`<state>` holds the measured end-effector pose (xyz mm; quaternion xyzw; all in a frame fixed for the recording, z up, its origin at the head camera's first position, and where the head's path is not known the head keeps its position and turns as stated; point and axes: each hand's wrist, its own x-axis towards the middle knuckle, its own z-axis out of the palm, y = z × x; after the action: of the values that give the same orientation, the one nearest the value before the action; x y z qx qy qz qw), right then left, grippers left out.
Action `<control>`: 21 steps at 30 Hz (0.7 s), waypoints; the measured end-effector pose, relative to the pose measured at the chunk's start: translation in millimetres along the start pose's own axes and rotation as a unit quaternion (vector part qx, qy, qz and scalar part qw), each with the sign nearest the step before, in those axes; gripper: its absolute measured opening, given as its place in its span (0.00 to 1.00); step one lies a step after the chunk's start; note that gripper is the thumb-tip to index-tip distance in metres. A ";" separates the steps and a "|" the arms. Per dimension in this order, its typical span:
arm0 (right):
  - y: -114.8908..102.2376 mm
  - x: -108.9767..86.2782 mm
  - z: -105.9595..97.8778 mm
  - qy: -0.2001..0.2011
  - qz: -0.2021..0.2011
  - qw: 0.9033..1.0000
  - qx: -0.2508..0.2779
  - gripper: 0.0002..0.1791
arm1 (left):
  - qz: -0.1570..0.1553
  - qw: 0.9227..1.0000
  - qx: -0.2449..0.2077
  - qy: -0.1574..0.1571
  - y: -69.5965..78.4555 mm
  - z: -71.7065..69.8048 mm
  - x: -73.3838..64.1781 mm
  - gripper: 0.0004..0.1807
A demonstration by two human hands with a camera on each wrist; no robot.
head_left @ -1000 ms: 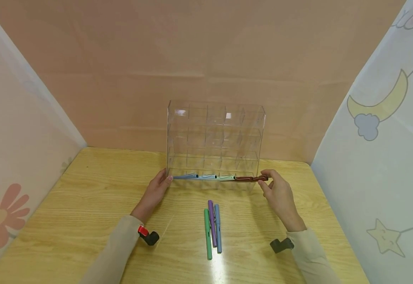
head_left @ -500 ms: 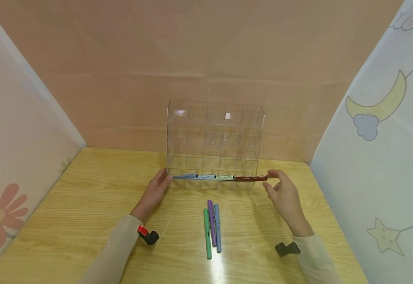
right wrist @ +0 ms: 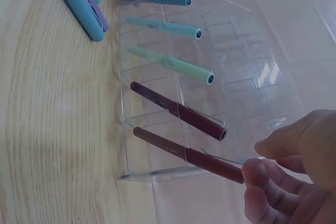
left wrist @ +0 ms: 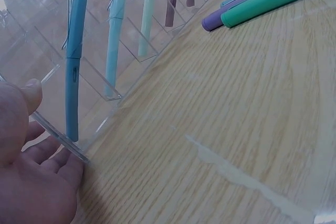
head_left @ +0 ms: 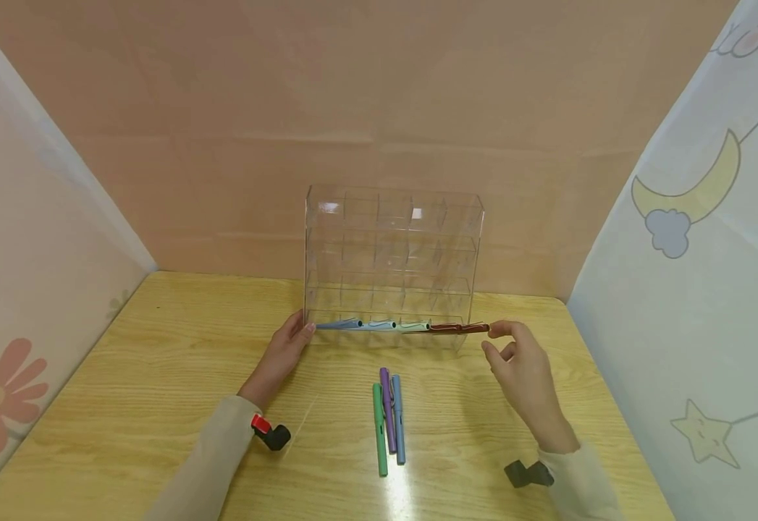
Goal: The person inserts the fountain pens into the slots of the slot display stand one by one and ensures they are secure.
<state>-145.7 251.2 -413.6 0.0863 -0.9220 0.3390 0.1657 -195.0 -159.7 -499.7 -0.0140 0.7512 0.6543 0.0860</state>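
A clear acrylic pen rack [head_left: 392, 250] with rows of compartments stands upright on the table. My left hand [head_left: 287, 344] grips its lower left side, thumb in front and fingers behind the clear panel. Leaning in the bottom row are a blue pen [left wrist: 76, 61], a light blue pen [left wrist: 116, 30], a pale green pen [left wrist: 148, 17] and two dark red pens, the inner one [right wrist: 178, 111] and the outermost one [right wrist: 189, 156]. At the rack's right end, my right hand [head_left: 525, 369] has a fingertip right at the outermost pen's cap end; its thumb is apart from the pen.
In front of the rack, a green pen [head_left: 380, 430], a purple pen [head_left: 387, 409] and another blue pen [head_left: 399, 420] lie close together on the wooden table [head_left: 209, 347]. A tan backdrop [head_left: 379, 87] rises behind, with printed panels on both sides.
My right hand has let go of the outermost dark red pen, backed off to the right and lowered slightly, a fingertip now at its cap end. My left hand stays on the rack.
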 end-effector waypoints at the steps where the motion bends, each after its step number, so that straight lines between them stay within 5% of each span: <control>1: -1.4 -1.0 0.8 0.000 -0.002 1.000 0.002 0.17 | 0.000 1.000 0.001 0.000 -0.1 -0.1 0.0 0.36; 12: -15.9 -17.0 26.6 -0.068 -0.044 0.997 0.003 0.12 | 0.001 1.000 -0.003 0.000 -1.0 -0.8 -0.7 0.37; 21: -30.2 -23.7 49.7 -0.121 -0.026 0.992 0.004 0.10 | 0.002 1.000 -0.006 -0.002 -0.3 -0.8 -0.5 0.36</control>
<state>-127.7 197.1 -439.8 0.1510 -0.9313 0.3259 0.0613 -194.6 -160.5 -499.8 -0.0117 0.7472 0.6589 0.0858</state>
